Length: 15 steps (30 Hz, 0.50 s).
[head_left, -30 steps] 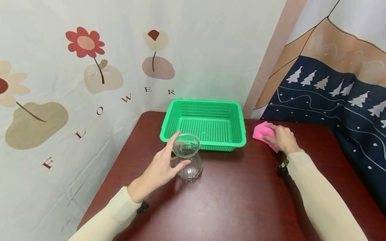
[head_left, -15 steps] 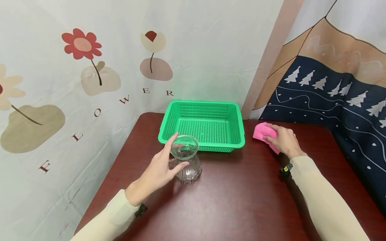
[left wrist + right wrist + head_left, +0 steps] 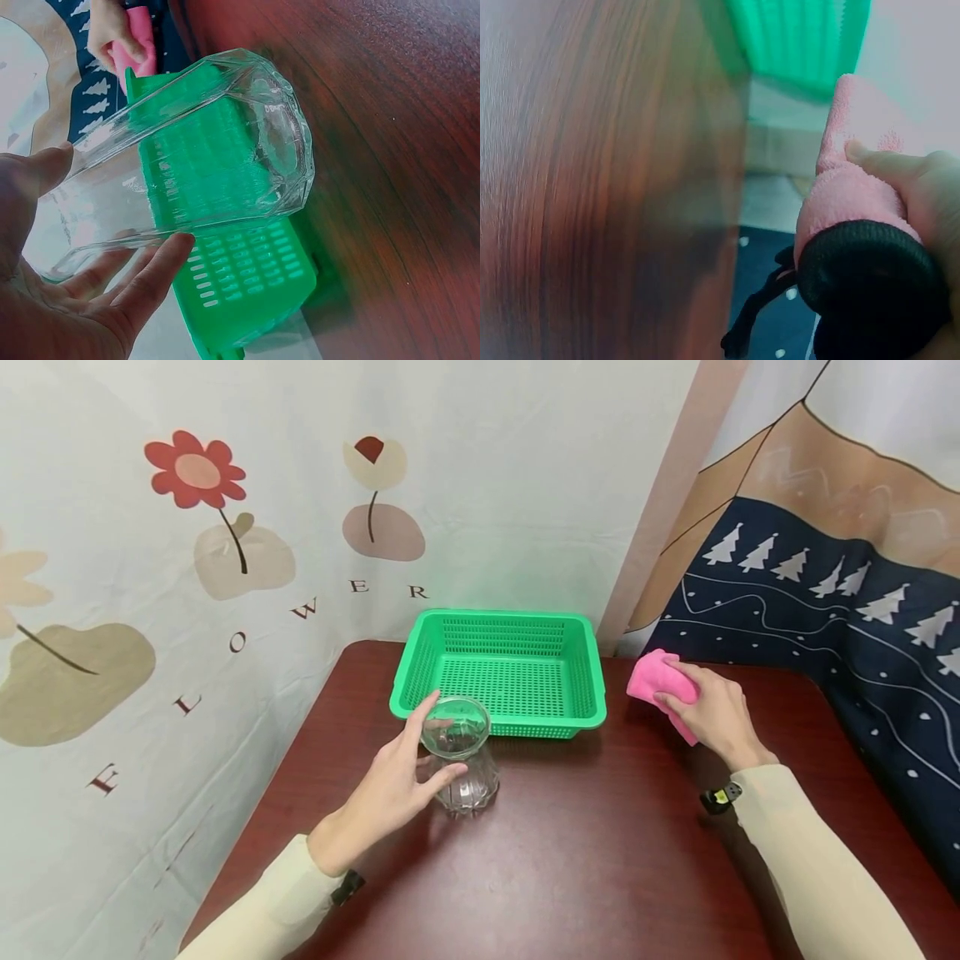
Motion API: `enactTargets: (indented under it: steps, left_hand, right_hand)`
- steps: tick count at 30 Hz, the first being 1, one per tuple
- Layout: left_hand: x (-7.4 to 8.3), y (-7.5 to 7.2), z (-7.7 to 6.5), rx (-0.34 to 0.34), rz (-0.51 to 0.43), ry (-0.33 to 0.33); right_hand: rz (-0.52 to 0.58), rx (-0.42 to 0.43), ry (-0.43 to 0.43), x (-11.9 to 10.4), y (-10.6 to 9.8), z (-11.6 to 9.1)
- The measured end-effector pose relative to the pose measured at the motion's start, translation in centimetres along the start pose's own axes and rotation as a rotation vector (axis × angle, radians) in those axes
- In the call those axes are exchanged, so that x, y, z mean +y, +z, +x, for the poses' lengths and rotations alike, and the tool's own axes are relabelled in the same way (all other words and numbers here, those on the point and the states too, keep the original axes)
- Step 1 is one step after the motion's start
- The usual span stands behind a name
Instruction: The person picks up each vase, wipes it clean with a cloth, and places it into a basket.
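My left hand [image 3: 382,797] holds a clear glass vase [image 3: 471,785] by its side, thumb on the near side and fingers on the far side. The vase stands upright, with a flared round rim and a faceted base. In the left wrist view the glass [image 3: 274,142] shows nothing inside it. At the right, my right hand [image 3: 716,710] grips a folded pink cloth [image 3: 651,677] between thumb and fingers, raised over the table. The right wrist view shows the fuzzy cloth [image 3: 844,195] with the thumb pressed on it.
Behind the vase sits a green slotted plastic basket [image 3: 555,723] with nothing in it. Both rest on a dark red-brown wooden table [image 3: 585,843]. Printed fabric curtains [image 3: 517,485] hang along the back and left edges.
My right hand has lifted the pink cloth up off the table and drawn it slightly nearer. The left hand keeps its place at the vase. The head view has shifted slightly.
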<state>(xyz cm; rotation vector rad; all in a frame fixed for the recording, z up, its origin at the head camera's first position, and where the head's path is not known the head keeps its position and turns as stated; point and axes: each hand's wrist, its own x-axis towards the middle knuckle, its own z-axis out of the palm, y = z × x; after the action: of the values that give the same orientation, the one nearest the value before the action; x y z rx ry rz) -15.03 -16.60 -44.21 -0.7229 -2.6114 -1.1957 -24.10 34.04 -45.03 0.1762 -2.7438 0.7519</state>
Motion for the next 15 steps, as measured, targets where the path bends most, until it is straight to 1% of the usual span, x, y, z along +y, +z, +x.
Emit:
enactTargets:
  steps: [3, 9, 13, 15]
  left_hand:
    - [0.0, -0.1, 0.0, -0.005, -0.003, -0.004]
    - [-0.1, -0.1, 0.1, -0.012, 0.000, -0.021]
    - [0.0, -0.1, 0.1, -0.005, 0.006, -0.011]
    - [0.0, 0.0, 0.1, -0.001, 0.007, -0.008]
  right_hand:
    - [0.032, 0.057, -0.033, -0.9, -0.4, -0.6]
    - [0.090, 0.144, -0.082, -2.9, -1.0, -1.7]
    - [0.127, 0.197, -0.156, -4.3, -1.3, -2.2]
    - [0.147, 0.210, -0.202, -5.0, -1.3, -2.5]
